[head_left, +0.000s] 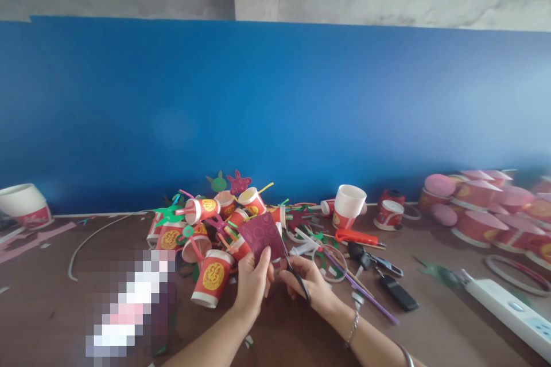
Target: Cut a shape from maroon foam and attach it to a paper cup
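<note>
Maroon paper (259, 235) is pinched in the left grip (253, 287), scissors (303, 288) in the right grip (316, 287). Turn paper, not blades (287, 254).

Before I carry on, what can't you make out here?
All in the head view:
Scissors: handles, partly hidden by the right grip.
Purple card: underside, facing away.
Power strip: one end, cut by the right edge.
Pixelated patch: masks what's there.
Rightmost red cups: print, blurred.
</note>
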Demonstrator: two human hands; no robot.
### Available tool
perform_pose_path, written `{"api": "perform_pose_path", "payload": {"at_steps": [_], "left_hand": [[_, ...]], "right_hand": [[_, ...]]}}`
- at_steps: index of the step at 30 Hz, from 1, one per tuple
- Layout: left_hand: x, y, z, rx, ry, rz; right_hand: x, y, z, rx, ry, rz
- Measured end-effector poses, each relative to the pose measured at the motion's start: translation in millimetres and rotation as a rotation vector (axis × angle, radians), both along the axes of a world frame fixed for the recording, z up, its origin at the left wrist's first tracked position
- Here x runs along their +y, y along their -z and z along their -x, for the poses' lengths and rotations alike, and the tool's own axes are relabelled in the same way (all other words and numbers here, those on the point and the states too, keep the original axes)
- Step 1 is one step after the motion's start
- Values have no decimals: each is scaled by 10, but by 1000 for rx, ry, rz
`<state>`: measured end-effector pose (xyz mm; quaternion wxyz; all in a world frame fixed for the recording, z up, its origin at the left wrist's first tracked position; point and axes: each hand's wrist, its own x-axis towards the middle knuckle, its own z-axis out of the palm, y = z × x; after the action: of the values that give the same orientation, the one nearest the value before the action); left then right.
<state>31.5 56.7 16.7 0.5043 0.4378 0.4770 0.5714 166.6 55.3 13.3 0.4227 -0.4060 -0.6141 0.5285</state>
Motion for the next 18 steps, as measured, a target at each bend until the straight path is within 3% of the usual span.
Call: {"api": "perform_pose_path", "payload": {"at_steps": [18], "left_hand": [[-1, 2, 9, -54, -67, -15]], "right_hand": [[34, 36, -28, -21, -3, 11]]}}
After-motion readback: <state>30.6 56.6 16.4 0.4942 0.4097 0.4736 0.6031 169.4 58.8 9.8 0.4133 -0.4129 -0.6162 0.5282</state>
